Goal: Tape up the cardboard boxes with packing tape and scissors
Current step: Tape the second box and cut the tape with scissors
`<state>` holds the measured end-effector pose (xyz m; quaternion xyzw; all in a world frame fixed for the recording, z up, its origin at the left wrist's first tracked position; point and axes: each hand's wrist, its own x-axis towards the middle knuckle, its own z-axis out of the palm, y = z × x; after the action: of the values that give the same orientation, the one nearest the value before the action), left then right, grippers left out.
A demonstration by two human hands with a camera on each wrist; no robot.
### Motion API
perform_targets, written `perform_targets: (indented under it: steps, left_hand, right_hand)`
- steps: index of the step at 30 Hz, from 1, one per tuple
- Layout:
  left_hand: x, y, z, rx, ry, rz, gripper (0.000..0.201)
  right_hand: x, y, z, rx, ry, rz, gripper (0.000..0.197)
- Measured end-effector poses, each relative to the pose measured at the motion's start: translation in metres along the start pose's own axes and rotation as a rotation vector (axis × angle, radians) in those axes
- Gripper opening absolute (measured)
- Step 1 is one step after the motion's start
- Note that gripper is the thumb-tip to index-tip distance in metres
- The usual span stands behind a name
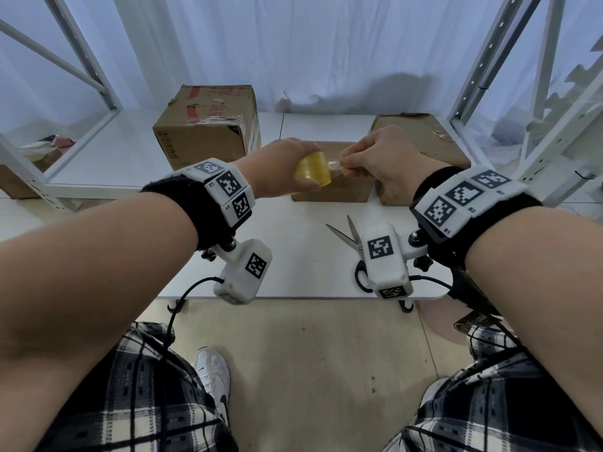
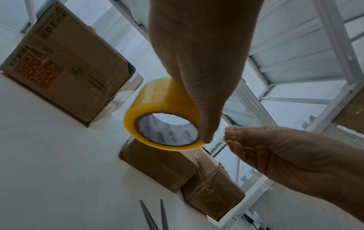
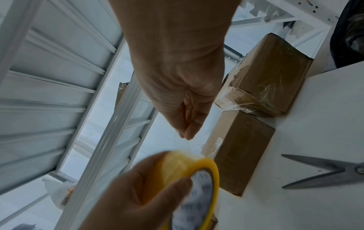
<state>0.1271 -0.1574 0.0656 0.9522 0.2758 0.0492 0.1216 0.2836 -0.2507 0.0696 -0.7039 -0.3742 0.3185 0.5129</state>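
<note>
My left hand (image 1: 287, 168) grips a yellow roll of packing tape (image 1: 314, 172) in the air above the white table (image 1: 293, 256). Right beside it, my right hand (image 1: 375, 161) pinches the clear free end of the tape (image 1: 336, 166) between thumb and fingers. In the left wrist view the tape roll (image 2: 163, 115) hangs under my thumb, with the pinching right hand (image 2: 256, 147) close by. A small cardboard box (image 1: 329, 187) sits directly under the hands. Scissors (image 1: 349, 238) lie with their blades apart on the table near my right wrist.
A tall taped cardboard box (image 1: 208, 125) stands at the back left and a flat cardboard box (image 1: 424, 148) at the back right. White metal shelving frames (image 1: 538, 93) flank the table on both sides, with a white curtain behind.
</note>
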Motion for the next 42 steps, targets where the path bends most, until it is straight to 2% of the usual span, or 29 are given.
perform_targets:
  steps: [4,9,13,18,23,27,34,42]
  left_hand:
    - [0.001,-0.004,0.002,0.035,-0.026,-0.038,0.068]
    - [-0.003,0.002,-0.001,-0.092,-0.041,-0.05,0.068]
    - [-0.011,-0.003,-0.003,-0.197,-0.052,-0.07,0.059]
    - [-0.014,-0.014,-0.008,-0.108,-0.04,-0.108,0.058]
    - [-0.01,-0.031,-0.006,0.071,-0.07,-0.15,0.062]
    - [0.001,-0.036,-0.006,0.029,-0.035,-0.155,0.065]
    - [0.029,-0.06,0.009,0.011,-0.083,-0.161,0.054]
    - [0.053,-0.075,0.006,0.002,-0.021,-0.139,0.059]
  right_hand:
    - [0.0,-0.003,0.0,-0.047,0.001,-0.01,0.006]
    - [0.003,0.001,-0.006,-0.063,0.033,-0.037,0.008]
    - [0.005,0.004,-0.008,-0.078,0.041,-0.042,0.005]
    - [0.01,0.005,0.001,-0.168,0.07,-0.062,0.005]
    - [0.015,0.005,0.011,-0.143,0.084,-0.066,0.008]
    - [0.032,0.011,0.013,-0.133,0.124,0.009,0.007]
    - [0.074,0.032,0.028,-0.089,0.103,0.109,0.01]
    - [0.108,0.054,0.036,-0.05,0.155,0.131,0.011]
